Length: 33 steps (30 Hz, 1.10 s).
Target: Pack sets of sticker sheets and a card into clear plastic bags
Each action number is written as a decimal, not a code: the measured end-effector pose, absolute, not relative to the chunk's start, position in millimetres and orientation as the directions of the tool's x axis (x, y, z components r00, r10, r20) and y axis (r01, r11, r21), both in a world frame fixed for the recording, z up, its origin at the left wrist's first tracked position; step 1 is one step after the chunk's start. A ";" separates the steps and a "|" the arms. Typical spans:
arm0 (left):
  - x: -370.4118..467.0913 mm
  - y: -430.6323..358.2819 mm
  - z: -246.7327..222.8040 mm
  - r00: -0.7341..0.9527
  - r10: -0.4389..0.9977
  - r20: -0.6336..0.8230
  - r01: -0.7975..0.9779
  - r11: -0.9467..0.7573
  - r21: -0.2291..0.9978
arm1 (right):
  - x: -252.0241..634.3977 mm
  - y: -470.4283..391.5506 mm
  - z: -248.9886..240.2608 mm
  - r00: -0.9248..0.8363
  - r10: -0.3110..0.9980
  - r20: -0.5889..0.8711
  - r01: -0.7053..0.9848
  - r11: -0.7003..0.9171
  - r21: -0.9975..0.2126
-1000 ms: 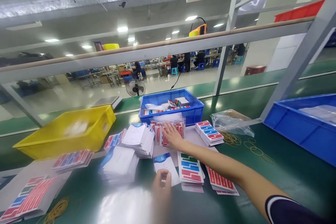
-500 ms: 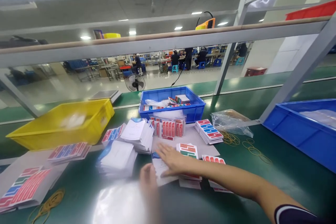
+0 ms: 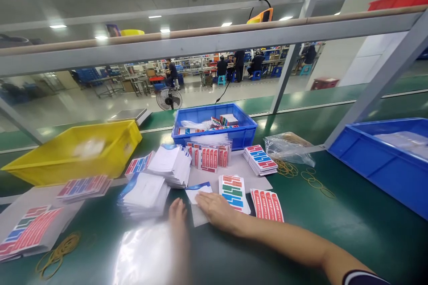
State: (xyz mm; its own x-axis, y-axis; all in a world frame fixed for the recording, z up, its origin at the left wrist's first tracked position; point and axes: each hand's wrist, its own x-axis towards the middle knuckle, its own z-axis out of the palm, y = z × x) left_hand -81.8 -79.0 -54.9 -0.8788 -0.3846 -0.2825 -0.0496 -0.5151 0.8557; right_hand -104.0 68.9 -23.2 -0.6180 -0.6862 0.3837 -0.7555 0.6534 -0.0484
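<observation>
My right hand (image 3: 216,209) rests palm down, fingers together and stretched out, on a small white and blue booklet (image 3: 199,190) lying over a clear bag. Just left of it is my left hand (image 3: 178,213), blurred, its fingers slightly curled and apart near the green table top, with nothing seen in it. Two stacks of white booklets (image 3: 143,193) stand to the left. Beside my right wrist lie a stack of multicoloured label sheets (image 3: 234,193) and a stack of red label sheets (image 3: 267,205).
Behind the stacks stand a blue bin (image 3: 214,138) with sheets and a yellow bin (image 3: 73,151). Another blue bin (image 3: 384,160) is at right. Rubber bands (image 3: 286,168) and a plastic bag (image 3: 289,148) lie nearby. A metal rail (image 3: 200,44) crosses above. People sit far off.
My right hand has drawn back slightly towards me and its spread fingers have come together. My left hand has moved a little left. The view has tilted slightly downward.
</observation>
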 end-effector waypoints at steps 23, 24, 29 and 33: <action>-60.4 -62.1 -15.8 -0.856 -0.039 -0.516 -0.362 -0.668 0.650 | -121.9 183.2 -1.0 -0.968 -0.207 0.141 -0.221 0.971 -0.093; -60.3 -61.9 -15.7 -0.854 -0.042 -0.518 -0.364 -0.663 0.654 | -123.0 183.2 -1.3 -0.970 -0.205 0.130 -0.217 0.972 -0.089; -59.2 -60.5 -15.7 -0.854 -0.055 -0.517 -0.370 -0.635 0.679 | -129.5 180.2 2.6 -0.978 -0.197 0.071 -0.204 0.974 -0.097; -59.3 -59.3 -15.0 -0.868 -0.040 -0.495 -0.367 -0.620 0.694 | -127.6 181.9 17.2 -0.979 -0.203 0.039 -0.206 0.959 -0.193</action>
